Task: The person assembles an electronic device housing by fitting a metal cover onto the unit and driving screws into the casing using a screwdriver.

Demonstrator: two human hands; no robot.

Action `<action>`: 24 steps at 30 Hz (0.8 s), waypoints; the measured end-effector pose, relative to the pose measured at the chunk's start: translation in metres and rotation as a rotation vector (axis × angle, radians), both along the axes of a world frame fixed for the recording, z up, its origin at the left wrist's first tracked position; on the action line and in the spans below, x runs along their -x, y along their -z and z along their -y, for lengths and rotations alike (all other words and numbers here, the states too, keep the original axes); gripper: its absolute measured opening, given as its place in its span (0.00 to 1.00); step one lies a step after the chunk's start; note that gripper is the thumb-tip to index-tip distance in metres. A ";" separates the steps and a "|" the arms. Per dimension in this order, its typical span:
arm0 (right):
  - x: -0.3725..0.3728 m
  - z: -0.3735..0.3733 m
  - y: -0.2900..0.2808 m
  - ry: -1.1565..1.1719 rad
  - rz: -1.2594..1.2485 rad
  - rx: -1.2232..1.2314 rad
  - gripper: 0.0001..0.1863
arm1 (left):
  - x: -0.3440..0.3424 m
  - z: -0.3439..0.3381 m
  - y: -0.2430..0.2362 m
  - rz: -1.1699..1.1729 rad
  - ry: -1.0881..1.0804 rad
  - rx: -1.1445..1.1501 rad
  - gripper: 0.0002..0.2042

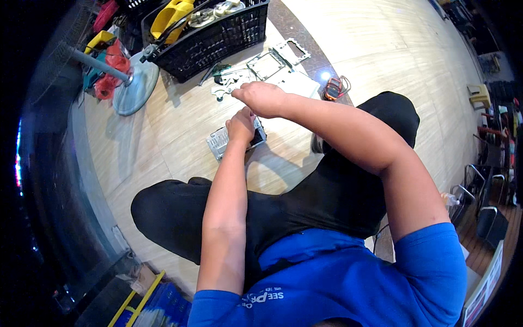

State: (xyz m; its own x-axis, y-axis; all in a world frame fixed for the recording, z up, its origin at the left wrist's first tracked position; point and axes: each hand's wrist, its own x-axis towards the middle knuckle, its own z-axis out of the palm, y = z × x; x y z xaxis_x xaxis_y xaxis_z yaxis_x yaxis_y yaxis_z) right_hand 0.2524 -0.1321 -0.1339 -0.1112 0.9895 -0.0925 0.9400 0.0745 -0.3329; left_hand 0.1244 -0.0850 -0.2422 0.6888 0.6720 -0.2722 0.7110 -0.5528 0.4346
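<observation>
Left hand: grip partly closed, fingers bent down over the near-right part of the case and in contact with it; how firmly it holds cannot be told; right hand: grip drawn nearly together, fingertips pointing left, raised just above and beyond the left; whether anything is pinched there cannot be told; the case, silvery with a dark portion at its right, lies on the floor in front of the person's bent legs, slightly askew; past the hands, loose metal parts lie scattered, with open rectangular frames adjoining them; a pale sheet lies to the right of these; the meter, orange and dark with a lead, sits beyond the sheet's right end; behind the parts stands a black basket, a yellow piece among its contents; left of the basket, a stand with a round base and slanting pole, a red bag behind it; far right, a pale yellow stool.
</observation>
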 end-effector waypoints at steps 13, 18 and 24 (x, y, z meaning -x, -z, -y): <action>-0.034 -0.016 -0.003 0.232 -0.145 0.070 0.14 | -0.011 -0.030 -0.009 0.557 -0.318 0.391 0.11; -0.020 -0.018 -0.001 0.094 -0.233 -0.037 0.11 | 0.001 -0.044 -0.037 0.942 -0.450 1.317 0.10; -0.010 -0.014 -0.005 0.169 -0.262 -0.082 0.09 | 0.012 -0.040 -0.045 1.021 -0.400 1.550 0.11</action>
State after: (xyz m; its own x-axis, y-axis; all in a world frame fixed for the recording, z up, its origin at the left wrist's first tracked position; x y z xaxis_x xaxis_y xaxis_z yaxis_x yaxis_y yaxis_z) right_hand 0.2626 -0.1178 -0.1285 0.0457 0.9990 -0.0017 0.8246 -0.0387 -0.5644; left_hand 0.1128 -0.0453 -0.1974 0.8416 0.4079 -0.3540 -0.1333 0.7921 0.5957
